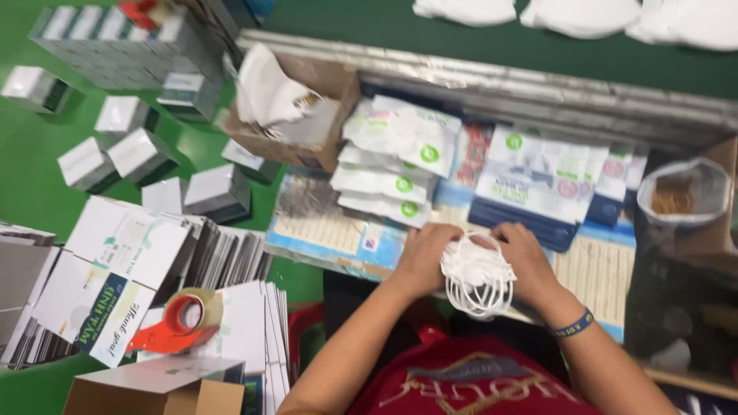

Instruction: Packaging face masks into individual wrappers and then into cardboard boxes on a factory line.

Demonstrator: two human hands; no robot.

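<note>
While both hands meet just beyond the near edge of the work surface, they grip one stack of white face masks [474, 269] between them; the left hand [425, 257] closes on the stack's left side with its fingers curled around it, and the right hand [525, 261] closes on the right side, fingers wrapped over the top; the masks' white ear loops [483, 301] hang down in a bunch below the hands. A blue wristband [573, 326] sits on the right wrist. Just beyond the hands, sealed packets of masks [392, 154] lie in overlapping piles; a second pile of packets [542, 173] lies to their right on dark blue boxes. Farther left, an open cardboard box [307, 115] holds loose white masks; at the far right, a clear bag [683, 192] holds something brownish that I cannot make out. On the near left, flattened printed cartons [123, 269] are stacked, with an orange tape dispenser [181, 319] resting on them; small folded white boxes [127, 150] are scattered on the green floor at the far left.
</note>
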